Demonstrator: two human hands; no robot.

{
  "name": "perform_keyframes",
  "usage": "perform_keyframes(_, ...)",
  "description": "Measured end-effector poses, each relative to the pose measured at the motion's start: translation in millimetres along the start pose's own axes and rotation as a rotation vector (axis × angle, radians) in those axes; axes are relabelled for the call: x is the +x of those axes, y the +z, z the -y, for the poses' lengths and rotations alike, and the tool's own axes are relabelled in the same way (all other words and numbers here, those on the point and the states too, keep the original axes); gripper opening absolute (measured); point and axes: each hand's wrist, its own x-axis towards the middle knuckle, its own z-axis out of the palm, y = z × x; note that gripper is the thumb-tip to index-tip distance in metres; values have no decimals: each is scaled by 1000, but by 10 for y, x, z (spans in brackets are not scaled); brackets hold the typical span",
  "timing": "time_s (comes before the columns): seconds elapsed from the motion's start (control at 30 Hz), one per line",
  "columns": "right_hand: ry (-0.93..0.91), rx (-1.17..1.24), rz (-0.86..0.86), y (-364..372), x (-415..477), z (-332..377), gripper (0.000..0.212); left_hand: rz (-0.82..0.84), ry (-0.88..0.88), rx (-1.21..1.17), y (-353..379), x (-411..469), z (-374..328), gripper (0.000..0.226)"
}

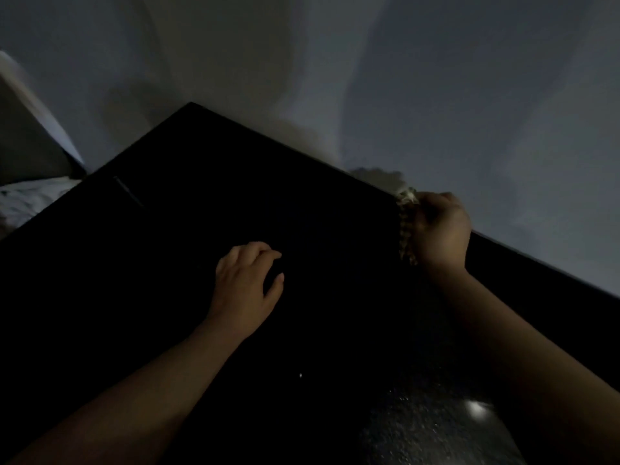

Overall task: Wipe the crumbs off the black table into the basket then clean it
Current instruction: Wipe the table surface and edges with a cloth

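1. The room is dim. A plain pale wall (436,78) rises behind the black table (167,263), whose flat, matte top fills most of my view, with one corner pointing away from me.
2. Two hands show, both mine and bare. My right hand (439,229) is at the table's far edge, its fingers curled tight round the one basket (406,226). Only a strip of the basket shows, tan and dark in a checkered weave, right at that edge.
3. My left hand (246,283) is over the middle of the table with the fingers loosely bent, the thumb spread apart and nothing in it. I cannot tell whether the fingertips touch the top.
4. One white crumb (300,375) lies on the table, nearer to me than the left hand.
5. On the table's near right part a patch of fine specks (419,427) glitters, with one bright glint (476,409) beside it.
6. Off the table's left edge lies one crumpled white fabric (33,196). One thin pale line (127,193) marks the top near that side.
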Motion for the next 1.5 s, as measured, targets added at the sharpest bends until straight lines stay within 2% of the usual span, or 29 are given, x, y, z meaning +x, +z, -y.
perform_keyframes(0.27,-65,-126,-8,390,292,4,24,-29,14,49,118,-32,72,41)
perform_keyframes(0.5,82,-227,-3,696,413,-150,27,-51,16,39,137,-7,92,40)
perform_keyframes(0.6,18,-244,-9,788,259,-134,27,-29,4,64,118,-9,74,39)
perform_keyframes(0.73,-88,-188,91,722,113,-75,23,-20,-12,80,115,-16,52,40)
perform_keyframes(0.83,15,-142,-74,659,283,-54,21,-39,2,85,152,-12,72,40)
perform_keyframes(0.9,95,-173,-112,692,445,-62,24,-76,19,61,184,-10,98,39)
perform_keyframes(1.03,110,-222,-11,898,436,-72,24,-102,22,40,203,3,106,38)
perform_keyframes(1.17,-62,-192,36,901,55,22,14,-51,6,92,145,-5,74,40)
perform_keyframes(1.33,-186,-48,212,848,-310,172,9,-38,-3,128,137,-12,46,39)
perform_keyframes(1.5,-11,-42,23,758,39,64,15,-45,-6,116,161,-17,56,38)
